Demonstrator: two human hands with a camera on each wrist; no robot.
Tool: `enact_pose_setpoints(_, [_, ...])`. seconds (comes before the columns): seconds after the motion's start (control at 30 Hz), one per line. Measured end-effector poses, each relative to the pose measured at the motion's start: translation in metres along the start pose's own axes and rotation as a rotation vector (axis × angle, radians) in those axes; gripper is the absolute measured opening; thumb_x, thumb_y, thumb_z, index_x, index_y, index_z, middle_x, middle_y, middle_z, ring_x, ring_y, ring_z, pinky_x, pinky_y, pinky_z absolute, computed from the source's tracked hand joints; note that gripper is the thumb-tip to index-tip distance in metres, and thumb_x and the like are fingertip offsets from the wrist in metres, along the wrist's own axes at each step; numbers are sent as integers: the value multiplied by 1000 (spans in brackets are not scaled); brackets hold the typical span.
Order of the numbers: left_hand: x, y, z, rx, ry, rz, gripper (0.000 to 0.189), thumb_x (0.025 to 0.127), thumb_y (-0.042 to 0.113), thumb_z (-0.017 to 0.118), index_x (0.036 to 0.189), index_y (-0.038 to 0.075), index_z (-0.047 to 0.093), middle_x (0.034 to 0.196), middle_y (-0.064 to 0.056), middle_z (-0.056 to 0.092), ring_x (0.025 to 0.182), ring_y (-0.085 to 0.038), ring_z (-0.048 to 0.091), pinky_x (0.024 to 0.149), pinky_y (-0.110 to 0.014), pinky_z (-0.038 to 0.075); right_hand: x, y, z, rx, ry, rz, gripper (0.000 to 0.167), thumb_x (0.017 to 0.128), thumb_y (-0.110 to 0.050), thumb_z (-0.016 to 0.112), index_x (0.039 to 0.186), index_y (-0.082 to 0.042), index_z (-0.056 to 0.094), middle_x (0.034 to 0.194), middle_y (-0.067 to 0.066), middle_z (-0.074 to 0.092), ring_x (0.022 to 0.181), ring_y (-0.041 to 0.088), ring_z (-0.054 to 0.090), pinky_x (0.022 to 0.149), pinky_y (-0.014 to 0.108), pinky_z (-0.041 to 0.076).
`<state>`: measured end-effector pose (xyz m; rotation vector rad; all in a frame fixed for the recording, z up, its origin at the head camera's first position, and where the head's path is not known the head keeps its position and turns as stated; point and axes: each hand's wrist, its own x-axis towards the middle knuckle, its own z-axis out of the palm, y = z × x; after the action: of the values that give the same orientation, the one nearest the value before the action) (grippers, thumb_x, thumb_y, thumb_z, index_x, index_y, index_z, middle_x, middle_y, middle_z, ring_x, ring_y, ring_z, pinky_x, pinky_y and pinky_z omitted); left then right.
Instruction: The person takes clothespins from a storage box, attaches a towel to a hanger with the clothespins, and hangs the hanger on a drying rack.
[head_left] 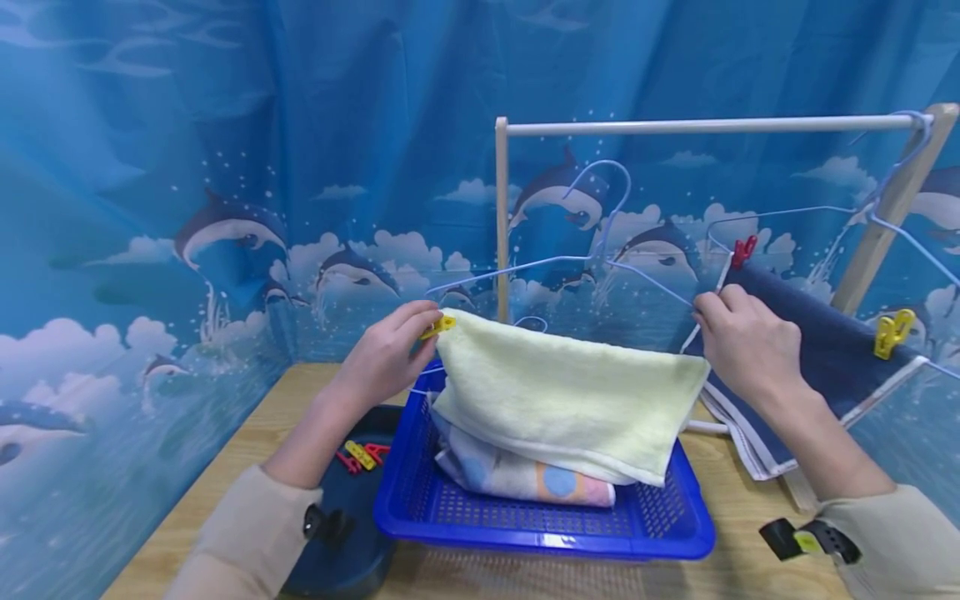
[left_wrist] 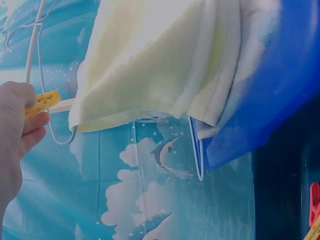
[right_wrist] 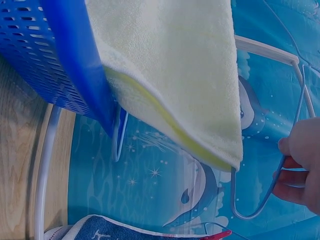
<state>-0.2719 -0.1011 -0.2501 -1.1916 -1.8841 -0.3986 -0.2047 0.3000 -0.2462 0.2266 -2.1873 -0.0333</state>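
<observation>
A pale yellow towel (head_left: 562, 392) hangs folded over the lower bar of a light blue wire hanger (head_left: 517, 268), above a blue basket (head_left: 540, 542). My left hand (head_left: 386, 354) pinches a yellow clothespin (left_wrist: 42, 103) between thumb and fingers; its tip is right at the hanger's left end, by the towel's upper corner. With its fingers curled round the wire, my right hand (head_left: 750, 342) grips the hanger's right shoulder, just above the other corner. The hanger's hook stands up free of the rack rod (head_left: 697, 127). A patterned towel (head_left: 517, 479) lies in the basket.
A navy towel (head_left: 795, 325) hangs on another hanger at the rack's right, with a red clothespin (head_left: 744, 252) and a yellow one (head_left: 892, 333) on it. Left of the basket stands a dark tub (head_left: 341, 533) holding several loose clothespins (head_left: 362, 455). A dolphin-print curtain (head_left: 150, 208) backs the table.
</observation>
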Motion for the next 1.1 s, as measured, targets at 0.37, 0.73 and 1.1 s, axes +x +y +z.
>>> enact_pose_setpoints(0.37, [9, -1, -1, 61, 4, 30, 31, 72, 0, 75, 101, -3, 65, 98, -16, 60, 79, -25, 61, 72, -34, 51, 1, 0, 0, 4, -5, -9, 21, 77, -1, 70, 96, -1, 62, 85, 18, 56, 65, 32, 55, 42, 41, 43])
enact_pose_setpoints(0.73, [22, 2, 0, 60, -78, 0, 17, 72, 0, 77, 84, -3, 66, 97, -15, 62, 87, -27, 58, 79, -37, 49, 1, 0, 0, 18, -19, -16, 20, 77, -1, 71, 94, -1, 62, 82, 16, 55, 63, 30, 53, 42, 40, 43])
enact_pose_setpoints(1.1, [27, 4, 0, 150, -20, 49, 8, 79, 9, 73, 85, 6, 69, 102, -14, 63, 91, -30, 59, 82, -44, 47, 1, 0, 0, 13, -16, -21, 19, 77, -1, 71, 94, -1, 62, 81, 16, 54, 63, 30, 53, 42, 41, 43])
